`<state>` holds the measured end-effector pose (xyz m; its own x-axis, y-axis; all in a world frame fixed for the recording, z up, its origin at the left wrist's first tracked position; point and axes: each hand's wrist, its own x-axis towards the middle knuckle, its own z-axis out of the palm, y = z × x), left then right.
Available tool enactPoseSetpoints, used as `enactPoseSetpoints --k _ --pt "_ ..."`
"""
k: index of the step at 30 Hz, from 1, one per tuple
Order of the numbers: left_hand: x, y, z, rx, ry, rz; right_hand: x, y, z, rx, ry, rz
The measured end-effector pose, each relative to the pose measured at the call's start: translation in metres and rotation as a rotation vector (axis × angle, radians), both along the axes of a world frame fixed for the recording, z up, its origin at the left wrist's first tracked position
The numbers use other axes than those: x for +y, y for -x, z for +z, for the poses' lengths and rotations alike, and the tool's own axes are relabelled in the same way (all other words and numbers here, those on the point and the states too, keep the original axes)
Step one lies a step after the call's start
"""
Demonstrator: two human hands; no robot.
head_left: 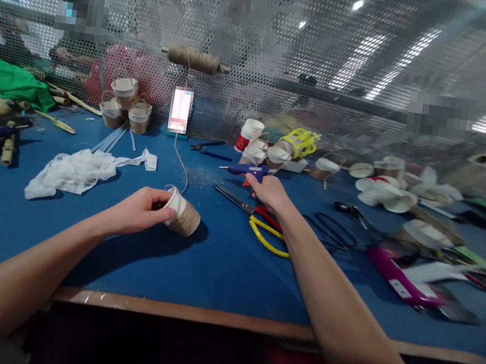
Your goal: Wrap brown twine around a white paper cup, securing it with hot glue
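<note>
My left hand (pixel 148 211) grips the rim of a small paper cup (pixel 186 218) wrapped in brown twine, tilted on its side just over the blue table. A strand of twine (pixel 181 161) runs from the cup up to the twine spool (pixel 193 59) on the mesh. My right hand (pixel 269 190) is closed around a blue glue gun (pixel 244 170), its nozzle pointing left. Below that hand lie scissors (pixel 269 237) with yellow and red handles. White lace fabric (pixel 77 171) is bunched to the left of the cup.
Finished twine-wrapped cups (pixel 123 93) are stacked at the back left. Pliers (pixel 211 150), more cups (pixel 278 155) and a yellow netted item (pixel 300 143) stand at the back. A purple-and-white tool (pixel 405 280) lies right, near black cord (pixel 331 230). Green cloth (pixel 12 83) covers the left corner.
</note>
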<state>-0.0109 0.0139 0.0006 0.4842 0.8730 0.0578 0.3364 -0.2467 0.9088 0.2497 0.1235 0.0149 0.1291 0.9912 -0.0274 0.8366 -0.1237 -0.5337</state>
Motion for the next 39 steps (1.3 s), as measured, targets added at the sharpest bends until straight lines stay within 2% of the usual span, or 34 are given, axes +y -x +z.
enactPoseSetpoints --k 4,8,11,14,16,19,21,24,27,31,35,39 --pt "0.0 0.0 -0.001 0.009 -0.029 -0.006 0.008 0.001 -0.006 -0.046 0.009 -0.009" --pt "0.0 0.0 -0.001 0.028 -0.052 -0.019 -0.006 0.006 -0.007 -0.02 -0.086 0.089" --pt "-0.001 0.0 0.001 0.07 -0.095 -0.033 -0.023 0.024 0.0 0.049 -0.125 0.248" --pt "-0.005 -0.001 0.002 0.149 -0.193 -0.036 -0.042 0.054 0.007 0.161 -0.044 0.482" --pt "-0.008 -0.002 0.002 0.236 -0.316 -0.026 -0.055 0.072 0.01 0.252 0.034 0.636" --pt "-0.013 -0.004 0.002 0.339 -0.543 -0.046 -0.07 0.089 0.013 0.332 0.121 0.775" --pt "-0.015 -0.006 0.002 0.35 -0.64 -0.09 -0.075 0.093 0.014 0.412 0.13 0.785" --pt "-0.016 -0.006 0.004 0.336 -0.679 -0.135 -0.076 0.094 0.013 0.575 0.078 0.615" --pt "-0.017 -0.006 0.006 0.31 -0.593 -0.123 -0.076 0.09 0.012 0.655 0.026 0.475" --pt "-0.017 -0.004 0.007 0.097 -0.24 -0.086 -0.079 0.077 0.018 0.948 0.124 0.411" --pt "-0.015 -0.003 0.004 -0.179 0.074 -0.059 -0.084 0.061 0.025 1.247 0.266 0.427" --pt "-0.013 -0.005 0.003 -0.281 0.195 -0.048 -0.087 0.055 0.023 1.314 0.335 0.495"
